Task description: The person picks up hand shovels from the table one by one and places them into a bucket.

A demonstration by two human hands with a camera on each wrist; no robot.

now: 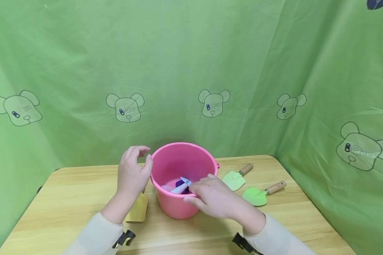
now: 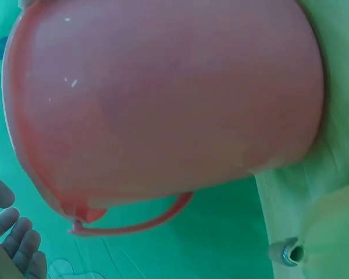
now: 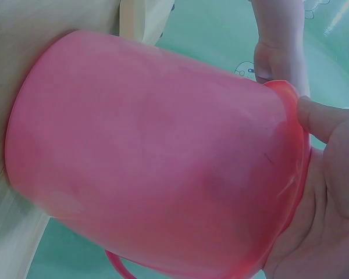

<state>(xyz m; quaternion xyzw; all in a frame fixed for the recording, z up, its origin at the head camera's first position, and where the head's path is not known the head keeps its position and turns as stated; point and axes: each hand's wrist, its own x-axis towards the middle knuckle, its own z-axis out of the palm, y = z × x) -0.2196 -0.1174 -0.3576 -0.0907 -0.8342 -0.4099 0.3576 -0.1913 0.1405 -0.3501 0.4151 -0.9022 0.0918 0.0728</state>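
A pink bucket (image 1: pixel 178 207) stands upright on the wooden table, and its handle (image 2: pixel 134 229) hangs down the side. My right hand (image 1: pixel 215 198) holds the bucket's near right rim. The thumb (image 3: pixel 326 116) lies outside the rim, while the other fingers reach over it and their tips are hidden. Inside the bucket lie a light-blue piece (image 1: pixel 180 187) and something dark purple, partly covered by my right hand. My left hand (image 1: pixel 132 173) hovers beside the left rim with loosely bent fingers and nothing in them; in the left wrist view its fingertips are apart from the bucket.
A yellow shovel (image 1: pixel 138 209) lies left of the bucket, partly behind my left wrist. To the right are a pale-green shovel (image 1: pixel 234 180) and a bright-green shovel (image 1: pixel 255 196), both with wooden handles. Green curtains (image 1: pixel 178 71) surround the table (image 1: pixel 73 198).
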